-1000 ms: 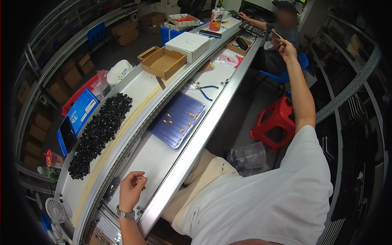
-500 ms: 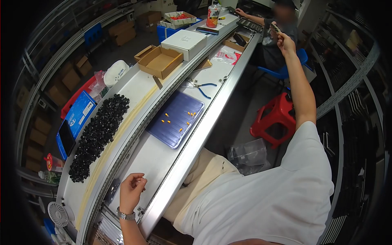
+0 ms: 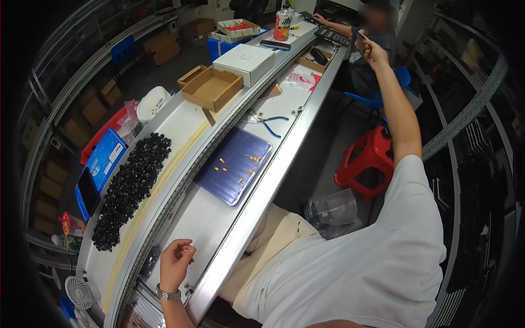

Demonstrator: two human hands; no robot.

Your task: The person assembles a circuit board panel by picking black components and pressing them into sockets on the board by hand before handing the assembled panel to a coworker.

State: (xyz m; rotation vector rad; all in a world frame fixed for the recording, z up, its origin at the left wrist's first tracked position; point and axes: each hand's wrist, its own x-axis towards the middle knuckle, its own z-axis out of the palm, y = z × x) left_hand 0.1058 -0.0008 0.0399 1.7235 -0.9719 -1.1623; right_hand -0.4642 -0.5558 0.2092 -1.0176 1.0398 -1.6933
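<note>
My left hand, with a metal watch on its wrist, hovers over the near end of the bench. Its fingers are loosely curled toward the thumb and I see nothing in them. My right hand is stretched far out beside the bench's far end, close to a seated co-worker. Its fingers are closed on a small light-and-dark strip, too small to name. A blue-purple tray lies on the bench with several small yellow-orange pieces. Beyond it are blue-handled pliers.
A heap of small black parts covers the raised shelf, with an open cardboard box and a white box farther along. A co-worker sits at the far end. A red stool and plastic bags are on the floor.
My right hand has shifted slightly left and toward me, still gripping the small strip. The left hand is nearly still. The view has tilted a little.
</note>
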